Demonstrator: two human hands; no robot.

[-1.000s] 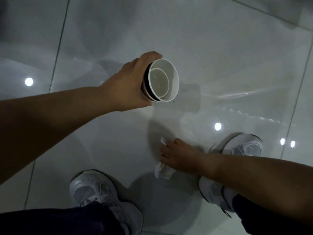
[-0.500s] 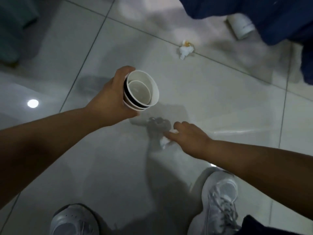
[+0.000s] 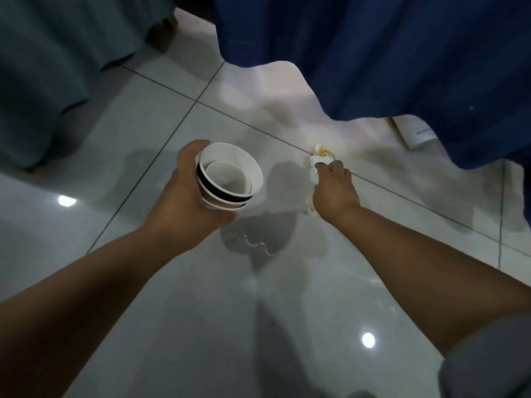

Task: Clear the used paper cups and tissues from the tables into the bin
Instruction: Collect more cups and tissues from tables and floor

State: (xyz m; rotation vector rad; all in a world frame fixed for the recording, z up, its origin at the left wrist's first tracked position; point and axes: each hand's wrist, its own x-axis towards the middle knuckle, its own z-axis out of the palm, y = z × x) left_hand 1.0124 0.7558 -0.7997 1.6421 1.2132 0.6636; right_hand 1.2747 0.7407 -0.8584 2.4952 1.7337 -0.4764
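Note:
My left hand [image 3: 184, 193] grips a stack of nested white paper cups [image 3: 230, 176], one with a black band, tilted so their mouths face up and right. My right hand [image 3: 334, 191] reaches down to the floor. Its fingertips pinch a crumpled white tissue with orange-brown stains [image 3: 320, 156] lying on a tile joint. A bit of white tissue also shows under the heel of that hand [image 3: 311, 206]. Another white paper cup [image 3: 415, 133] lies on its side on the floor at the right, partly hidden by a blue cloth.
A dark blue tablecloth [image 3: 388, 53] hangs to the floor across the top right. A teal tablecloth [image 3: 48, 53] hangs at the top left. The floor is glossy white tile [image 3: 201, 297] with light reflections.
I have moved forward; my shoes have dropped out of view. My right hand, holding a tissue, has travelled up to the stained tissue and now pinches it. The cups stay in my left hand.

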